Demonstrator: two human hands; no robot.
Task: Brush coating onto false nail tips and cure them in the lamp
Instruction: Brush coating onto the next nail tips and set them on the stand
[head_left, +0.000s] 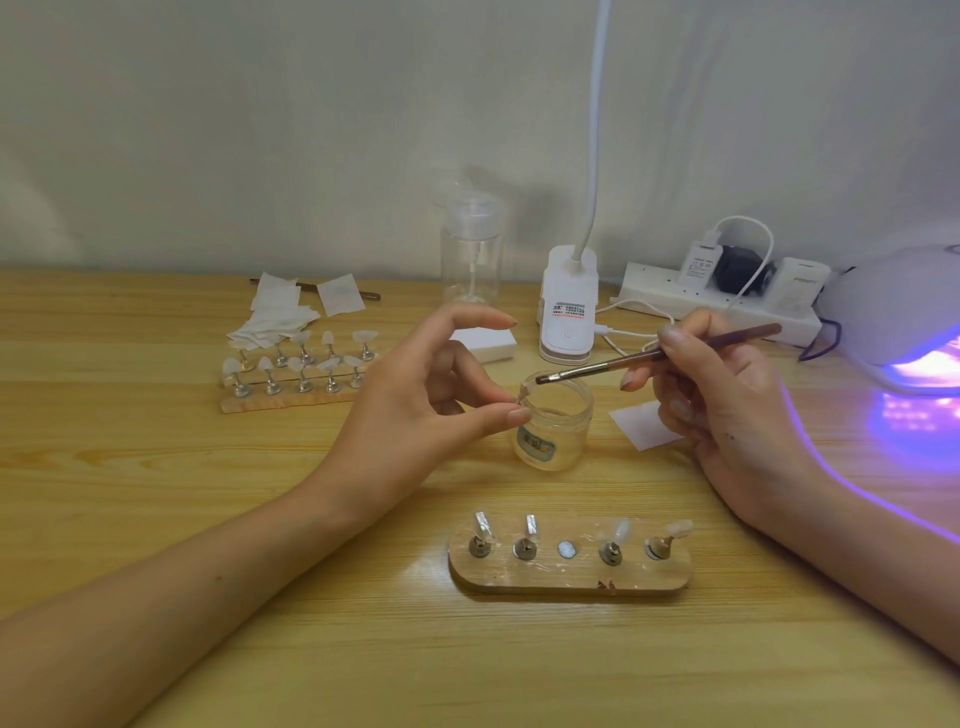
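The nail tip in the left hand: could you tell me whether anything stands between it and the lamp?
Yes: the right hand, holding the brush over the jar, sits between the nail tip and the lamp.

Bare forearms (208, 571), L hand (415, 400), R hand (727, 410), slim fingers (467, 319), longish rounded nails (518, 414), small dark specks (730, 435) on R hand, violet light rim along R forearm.

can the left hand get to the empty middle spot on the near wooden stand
Probably yes: the left hand, pinching a nail tip, has bare table between it and the empty magnet; the neighbouring tips leave a gap.
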